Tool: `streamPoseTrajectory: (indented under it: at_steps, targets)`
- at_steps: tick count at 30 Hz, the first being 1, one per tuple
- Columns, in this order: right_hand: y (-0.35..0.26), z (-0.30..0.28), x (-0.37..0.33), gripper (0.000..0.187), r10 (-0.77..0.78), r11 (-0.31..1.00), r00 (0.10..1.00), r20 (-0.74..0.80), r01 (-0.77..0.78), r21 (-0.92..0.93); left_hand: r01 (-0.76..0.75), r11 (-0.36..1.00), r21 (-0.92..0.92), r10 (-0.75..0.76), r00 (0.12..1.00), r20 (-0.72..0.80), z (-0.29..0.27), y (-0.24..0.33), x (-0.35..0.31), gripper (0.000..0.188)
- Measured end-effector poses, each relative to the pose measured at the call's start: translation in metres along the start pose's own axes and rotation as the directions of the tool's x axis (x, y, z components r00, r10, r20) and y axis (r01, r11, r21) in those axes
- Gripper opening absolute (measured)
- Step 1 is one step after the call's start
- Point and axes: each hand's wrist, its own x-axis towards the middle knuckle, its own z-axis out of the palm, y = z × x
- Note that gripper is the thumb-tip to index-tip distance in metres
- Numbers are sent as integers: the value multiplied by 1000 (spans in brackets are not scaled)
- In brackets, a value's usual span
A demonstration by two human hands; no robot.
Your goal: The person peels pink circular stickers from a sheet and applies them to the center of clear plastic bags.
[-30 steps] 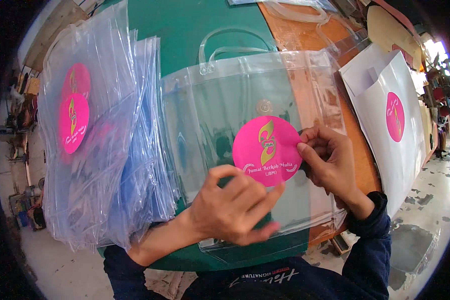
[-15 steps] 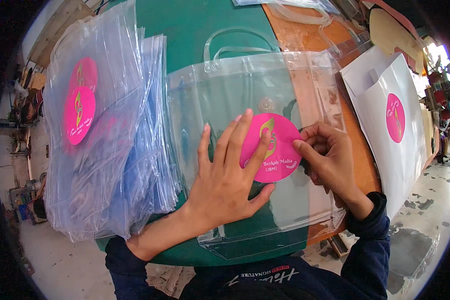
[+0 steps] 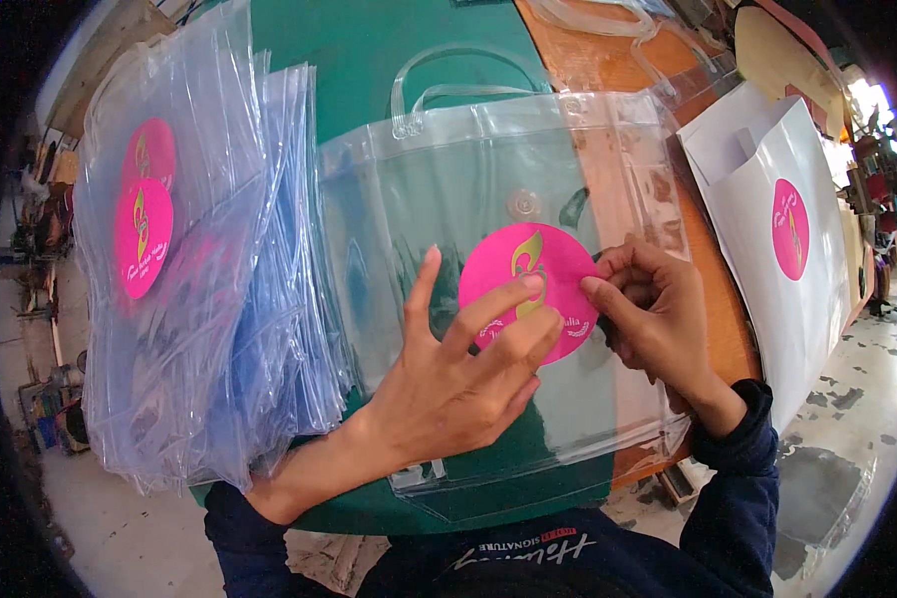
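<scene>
A round pink sticker (image 3: 513, 251) with a green and yellow emblem lies over the front of a clear plastic bag (image 3: 409, 199), below its snap button. My right hand (image 3: 658, 309) pinches the sticker's right edge between thumb and forefinger. Across the sticker's lower left part reaches my left hand (image 3: 458, 379), its fingers apart and bent, one fingertip on the emblem and another raised off to the left. Part of the print is hidden under these fingers. The bag lies flat, its clear handles toward the far side.
To the left is a tall pile of clear bags (image 3: 209, 299), with pink stickers (image 3: 142, 239) on the top one. A white paper bag (image 3: 738, 189) with a pink sticker stands at the right. Underneath is a green tabletop (image 3: 319, 60) with an orange-brown section (image 3: 563, 50).
My left hand's fingers have bent and drawn back from flat on the sticker, baring more of its upper left. The right hand keeps its pinch in nearly the same place.
</scene>
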Motion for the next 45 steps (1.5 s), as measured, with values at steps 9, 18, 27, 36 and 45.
streamPoseTrajectory:
  at_steps: [9,18,27,36,45]
  targets:
    - [-3,2,0,10,6,1000,1000,8,-6,0,170,985,-40,-172,982,-76,-6,5,-3,60]
    - [0,-4,0,9,15,1000,1000,9,-15,16,-145,988,-49,144,989,-32,5,3,0,50]
    - [2,2,4,10,-57,998,998,-20,56,-25,-265,942,-207,277,960,33,28,51,23,51]
    - [-4,-5,4,9,20,999,1000,8,-21,31,-115,908,-404,175,978,115,39,53,21,68]
    - [-9,-7,3,8,25,996,999,27,-27,80,-71,913,-402,133,983,129,39,55,23,69]
